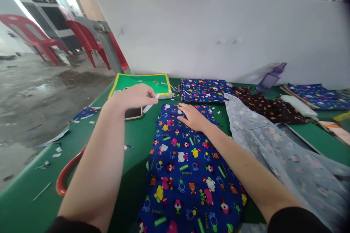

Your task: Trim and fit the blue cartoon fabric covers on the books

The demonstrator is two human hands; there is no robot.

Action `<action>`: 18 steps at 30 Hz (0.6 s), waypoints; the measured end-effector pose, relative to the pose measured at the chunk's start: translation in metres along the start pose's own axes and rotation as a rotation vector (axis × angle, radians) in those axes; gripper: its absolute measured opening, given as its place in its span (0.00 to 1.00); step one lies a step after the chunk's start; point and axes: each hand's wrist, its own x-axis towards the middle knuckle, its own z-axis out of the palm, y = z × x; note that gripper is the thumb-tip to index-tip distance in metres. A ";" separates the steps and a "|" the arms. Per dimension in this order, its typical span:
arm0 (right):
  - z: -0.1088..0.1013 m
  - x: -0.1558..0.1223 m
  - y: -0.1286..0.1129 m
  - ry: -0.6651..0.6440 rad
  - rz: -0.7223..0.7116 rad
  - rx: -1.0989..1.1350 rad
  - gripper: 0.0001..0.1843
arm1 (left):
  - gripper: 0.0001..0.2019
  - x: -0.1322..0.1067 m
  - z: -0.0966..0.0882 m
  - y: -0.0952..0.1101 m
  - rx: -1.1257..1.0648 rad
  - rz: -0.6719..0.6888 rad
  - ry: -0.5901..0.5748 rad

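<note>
A long piece of dark blue cotton fabric (182,167) with printed cartoon animals lies lengthwise in front of me on the green table. My right hand (193,117) rests on its far end, palm down, fingers stretched out. Up and to the left, my left hand (138,96) is closed, thumb and finger pinching a small white paper tag (158,95). Beneath that hand a phone (133,113) is partly hidden. Behind it lies a green book with a yellow border (142,79). An orange handle (67,171), perhaps of scissors, is half covered by my left forearm.
Beyond the fabric sits a folded blue printed stack (205,89). To the right are pale grey-blue cloth (262,131), brown cloth (265,105), a purple bottle (270,77) and more folded fabric (319,94). A white board (218,32) stands behind. Scraps (57,153) dot the left edge.
</note>
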 end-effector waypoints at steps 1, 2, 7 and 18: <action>-0.002 0.000 -0.002 0.050 0.008 -0.004 0.29 | 0.12 -0.001 0.000 0.008 -0.023 0.082 -0.022; -0.004 0.000 -0.004 0.123 0.024 -0.006 0.29 | 0.12 -0.003 0.000 0.016 -0.053 0.159 -0.028; -0.014 -0.002 -0.012 0.432 0.106 0.080 0.31 | 0.10 -0.003 0.013 0.048 -0.171 0.414 0.010; -0.016 -0.006 -0.005 0.568 0.259 0.112 0.20 | 0.09 0.028 0.049 0.037 -0.014 0.509 -0.121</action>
